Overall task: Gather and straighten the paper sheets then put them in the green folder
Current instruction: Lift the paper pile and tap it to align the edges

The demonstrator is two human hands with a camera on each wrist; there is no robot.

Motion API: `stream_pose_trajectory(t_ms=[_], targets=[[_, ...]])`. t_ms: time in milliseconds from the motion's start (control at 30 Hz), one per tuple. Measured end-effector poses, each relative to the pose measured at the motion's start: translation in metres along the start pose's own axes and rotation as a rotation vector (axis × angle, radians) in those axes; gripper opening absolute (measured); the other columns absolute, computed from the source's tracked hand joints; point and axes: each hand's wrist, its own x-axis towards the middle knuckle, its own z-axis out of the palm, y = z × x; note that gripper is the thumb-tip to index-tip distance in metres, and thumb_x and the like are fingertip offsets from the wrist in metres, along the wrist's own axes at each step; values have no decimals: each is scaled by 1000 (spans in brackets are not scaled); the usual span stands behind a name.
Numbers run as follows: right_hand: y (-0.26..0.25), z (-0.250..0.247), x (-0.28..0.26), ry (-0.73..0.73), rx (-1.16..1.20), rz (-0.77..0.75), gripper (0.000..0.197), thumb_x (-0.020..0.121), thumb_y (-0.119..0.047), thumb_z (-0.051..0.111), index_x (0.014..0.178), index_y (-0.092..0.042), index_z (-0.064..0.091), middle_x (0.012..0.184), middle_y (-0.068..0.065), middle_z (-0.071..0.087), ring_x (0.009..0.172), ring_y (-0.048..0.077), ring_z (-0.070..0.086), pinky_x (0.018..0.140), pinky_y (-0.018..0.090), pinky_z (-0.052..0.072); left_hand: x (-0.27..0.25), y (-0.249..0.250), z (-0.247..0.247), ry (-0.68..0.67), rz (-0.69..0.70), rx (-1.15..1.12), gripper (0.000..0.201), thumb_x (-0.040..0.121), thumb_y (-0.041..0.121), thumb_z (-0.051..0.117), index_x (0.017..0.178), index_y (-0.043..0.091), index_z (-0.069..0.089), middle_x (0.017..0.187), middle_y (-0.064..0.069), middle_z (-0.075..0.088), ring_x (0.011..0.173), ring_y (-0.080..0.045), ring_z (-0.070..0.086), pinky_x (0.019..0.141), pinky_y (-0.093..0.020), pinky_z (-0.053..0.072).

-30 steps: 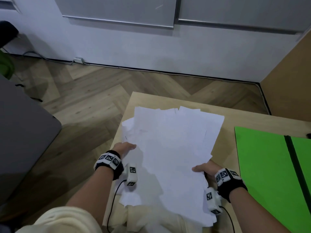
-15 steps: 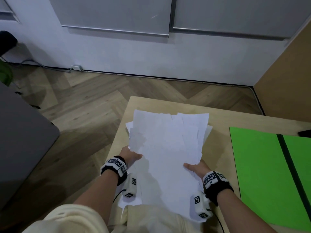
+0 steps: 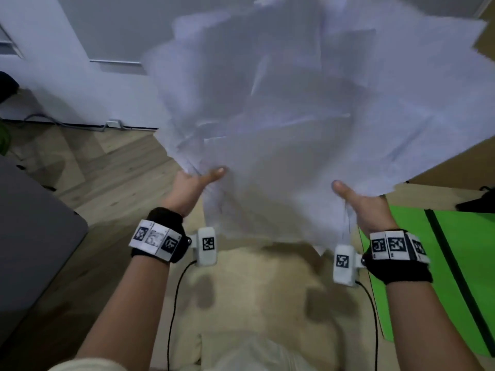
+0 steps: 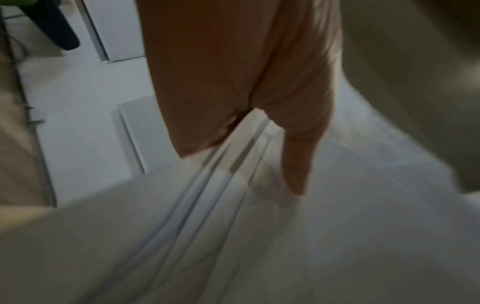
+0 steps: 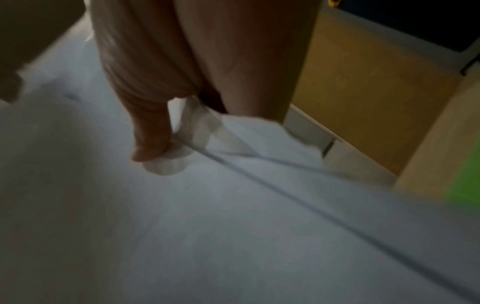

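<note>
White paper sheets (image 3: pixel 308 116) now raised off the table (image 3: pixel 442 180), fanned upright, both hands gripping their lower edges.

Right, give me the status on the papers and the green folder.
Done: the paper sheets are gathered into one bundle and lifted off the table.
In hand: the left hand and right hand each pinch a near corner; the edges fan out unevenly, so nothing is squared.
Left: straighten the bundle, then put it in the green folder, lying open on the table to the right.
</note>
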Motion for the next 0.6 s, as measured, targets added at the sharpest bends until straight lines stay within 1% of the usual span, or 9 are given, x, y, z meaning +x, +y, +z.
stream_pose_trajectory(t_ms=[67,133,167,233,300,333,433,500,600], targets=[[0,-5,-3,6,-1,19,55,73,-30,78,121,-10,60,116,-3,62,106,12,57,98,24,37,-1,2,-8,-54,-3,78,48,66,23,85,111,15,71,116,-9,72,110,-24,67,93,-37,53],[8,-3,-8,-43,4,121,31,77,-28,75,103,-14,67,106,-4,67,94,15,62,95,27,40,-5,-5,-6,-64,-41,181,53,68,21,87,117,14,67,111,0,73,103,-10,69,87,-24,55],[12,1,-13,-81,15,136,17,80,-22,73,95,-17,66,102,-2,67,91,17,63,94,28,41,-8,-11,-1,-59,-48,195,52,71,14,84,119,12,66,107,5,72,94,-1,70,81,-17,55],[29,9,-14,-52,15,116,29,77,-13,75,103,-19,63,110,3,66,100,19,62,94,29,42,-17,-21,13,-60,-9,202,49,76,-3,75,123,4,60,106,1,69,84,7,68,77,-15,53],[31,15,-19,10,29,98,51,72,-16,79,119,-15,60,119,6,65,104,17,61,93,27,42,-19,-28,20,-38,31,202,51,79,-6,72,127,1,56,110,-3,67,86,7,68,78,-15,53],[31,15,-18,19,39,107,52,72,-16,79,120,-14,59,118,5,64,103,16,60,92,26,41,-17,-27,19,-24,37,202,52,79,-4,72,128,2,55,113,-4,67,88,6,67,78,-14,53],[20,9,-14,-2,14,112,32,80,-13,72,106,-23,57,105,0,61,97,12,56,89,23,38,-10,-20,17,-74,31,227,51,81,0,72,129,6,55,117,-3,66,99,-2,66,86,-18,55],[16,9,-13,-22,-27,101,23,77,-21,75,94,-24,60,103,-1,62,97,14,59,89,25,41,-8,-14,22,-138,28,258,43,84,1,69,124,9,58,113,1,67,96,-1,67,89,-24,55],[11,12,-12,67,-37,87,55,67,-32,82,114,-10,63,113,5,66,103,18,62,97,29,45,-8,-6,32,-185,75,274,30,88,-1,63,109,20,63,102,11,68,86,8,68,77,-14,53]])
